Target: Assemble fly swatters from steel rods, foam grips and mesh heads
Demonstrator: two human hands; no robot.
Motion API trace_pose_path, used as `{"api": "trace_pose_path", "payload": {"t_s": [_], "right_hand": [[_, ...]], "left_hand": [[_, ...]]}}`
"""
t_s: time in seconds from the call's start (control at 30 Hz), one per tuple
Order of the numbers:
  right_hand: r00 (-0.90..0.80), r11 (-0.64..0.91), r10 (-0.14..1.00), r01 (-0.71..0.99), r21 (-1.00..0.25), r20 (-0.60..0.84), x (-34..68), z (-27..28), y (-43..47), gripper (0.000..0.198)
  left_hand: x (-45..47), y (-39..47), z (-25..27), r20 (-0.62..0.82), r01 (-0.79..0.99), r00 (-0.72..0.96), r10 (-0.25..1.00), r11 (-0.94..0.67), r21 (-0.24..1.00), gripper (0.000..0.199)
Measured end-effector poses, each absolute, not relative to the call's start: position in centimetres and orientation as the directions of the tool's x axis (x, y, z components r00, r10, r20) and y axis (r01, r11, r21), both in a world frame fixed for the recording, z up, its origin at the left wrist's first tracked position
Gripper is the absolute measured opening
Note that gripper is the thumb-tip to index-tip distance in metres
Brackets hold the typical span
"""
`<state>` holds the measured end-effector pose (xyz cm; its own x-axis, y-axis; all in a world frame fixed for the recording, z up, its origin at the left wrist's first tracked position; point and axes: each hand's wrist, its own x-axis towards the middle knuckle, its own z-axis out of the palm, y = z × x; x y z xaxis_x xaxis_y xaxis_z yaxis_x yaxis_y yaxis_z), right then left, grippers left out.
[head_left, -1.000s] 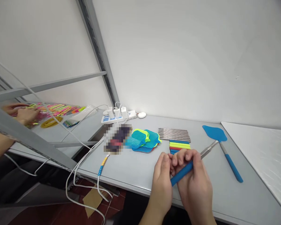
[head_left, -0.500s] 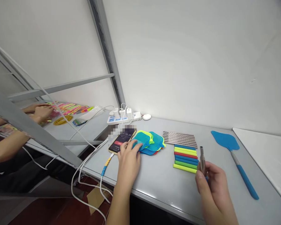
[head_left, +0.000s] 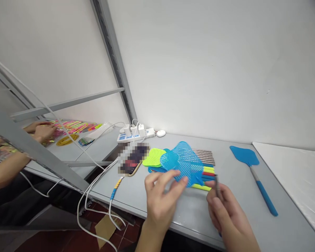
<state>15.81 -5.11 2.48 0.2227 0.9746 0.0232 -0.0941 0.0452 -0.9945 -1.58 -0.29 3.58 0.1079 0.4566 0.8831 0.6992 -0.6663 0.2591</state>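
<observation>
1 blue mesh paddle (head_left: 187, 159); metal rods (head_left: 207, 156) partly hidden behind

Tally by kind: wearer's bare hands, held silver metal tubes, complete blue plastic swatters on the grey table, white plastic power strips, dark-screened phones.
Left hand, right hand: 2
Tube: 1
Complete swatter: 1
Power strip: 1
Phone: 1
Total: 6

A thin, see-through blue mesh paddle (head_left: 187, 161) is raised at a tilt, just left of a partly hidden silvery metal rod (head_left: 217, 188).
</observation>
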Motion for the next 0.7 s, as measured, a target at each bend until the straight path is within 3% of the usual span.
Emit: {"api": "trace_pose_path", "payload": {"t_s": [0.03,0.1,0.17,0.23,0.3,0.37,0.43,0.47,0.57,0.7], "right_hand": [[0.217,0.027,0.976,-0.182,-0.983,-0.014,16.0,2.5,-5.3,0.046],[0.227,0.005,0.972,-0.277,-0.961,-0.061,16.6,2.7,-5.5,0.044],[0.25,0.007,0.966,-0.296,-0.955,-0.07,17.0,2.9,-5.8,0.036],[0.26,0.029,0.964,-0.299,-0.954,-0.052,17.3,3.2,-5.8,0.032],[0.276,0.054,0.961,-0.286,-0.957,-0.028,17.2,3.6,-5.8,0.031],[0.303,0.083,0.953,-0.204,-0.975,0.018,16.8,4.0,-5.8,0.029],[0.29,0.123,0.952,-0.058,-0.991,0.102,16.4,4.3,-5.7,0.027],[0.26,0.139,0.955,0.016,-0.99,0.139,16.2,4.4,-5.8,0.026],[0.14,0.213,0.961,0.168,-0.963,0.237,16.1,4.3,-6.2,0.022],[0.028,0.336,0.923,0.429,-0.839,0.383,17.0,3.7,-7.2,0.024]], "left_hand": [[-0.6,-1.0,3.6,0.879,0.668,0.106,0.465,-0.688,0.283,0.05],[1.3,-2.1,3.2,0.822,0.544,0.003,0.569,-0.69,0.476,0.04],[2.9,-2.7,2.7,0.693,0.33,-0.134,0.708,-0.628,0.705,0.026],[4.3,-3.0,2.2,0.589,0.075,-0.268,0.762,-0.593,0.802,0.032],[5.6,-3.2,2.0,0.446,-0.276,-0.307,0.841,-0.527,0.804,0.051],[6.6,-3.5,2.1,0.227,-0.608,-0.105,0.968,-0.243,0.756,0.062],[7.2,-3.9,2.5,0.018,-0.71,0.158,0.987,0.101,0.696,0.055],[7.3,-4.0,2.8,-0.08,-0.718,0.205,0.976,0.205,0.665,0.048],[6.9,-3.9,4.0,-0.227,-0.781,0.099,0.969,0.217,0.585,0.032],[5.0,-3.7,6.1,-0.132,-0.811,-0.021,0.991,0.06,0.582,0.024]]}}
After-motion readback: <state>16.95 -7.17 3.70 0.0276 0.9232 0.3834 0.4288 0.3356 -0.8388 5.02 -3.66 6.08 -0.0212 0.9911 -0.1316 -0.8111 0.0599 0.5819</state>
